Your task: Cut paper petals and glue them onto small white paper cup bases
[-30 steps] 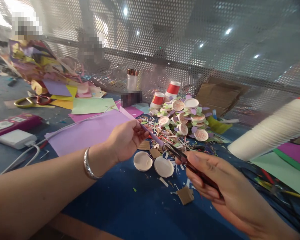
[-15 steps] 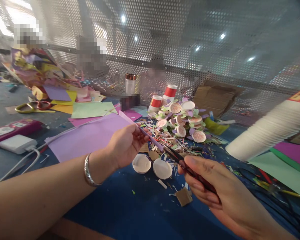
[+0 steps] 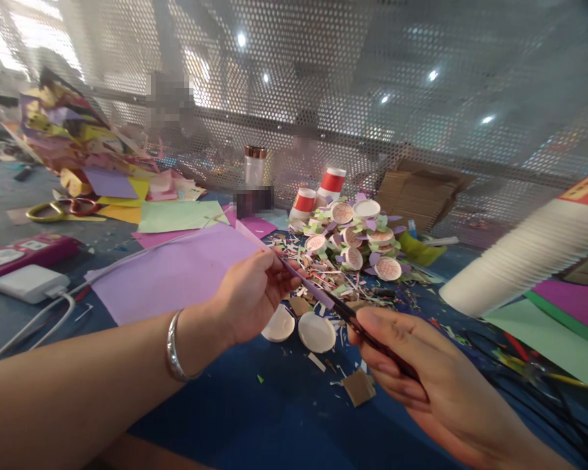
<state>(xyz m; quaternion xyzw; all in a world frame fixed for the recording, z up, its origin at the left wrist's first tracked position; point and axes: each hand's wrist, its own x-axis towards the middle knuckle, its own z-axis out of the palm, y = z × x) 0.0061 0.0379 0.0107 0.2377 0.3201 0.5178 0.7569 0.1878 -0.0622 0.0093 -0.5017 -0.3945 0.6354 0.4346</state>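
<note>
A narrow strip of purple paper (image 3: 310, 286) is pinched in the fingers of my left hand (image 3: 255, 290), which wears a silver bangle. My right hand (image 3: 411, 365) is wrapped round dark scissors (image 3: 343, 309). Their blades meet the near end of the strip; whether they are fully closed I cannot tell. Below the strip lie two white paper-cup bottoms (image 3: 317, 331), one partly behind my left hand. A large purple sheet (image 3: 176, 267) lies flat left of that hand. Beyond the hands is a pile of cup-bottom pieces with purple and green paper bits (image 3: 353, 236).
Stacked paper cups (image 3: 514, 254) lean in from the right. Paper scraps (image 3: 333, 277) litter the middle. A power strip (image 3: 29, 251) and white charger (image 3: 32, 282) with cables sit at left, near yellow-and-red-handled scissors (image 3: 46, 211). Flattened cardboard (image 3: 416, 196) rests against the perforated metal panel (image 3: 323, 78).
My left hand and the purple strip have shifted slightly right and down. The strip's end now sits farther along the scissor blades, which look more closed. The view has moved a little.
</note>
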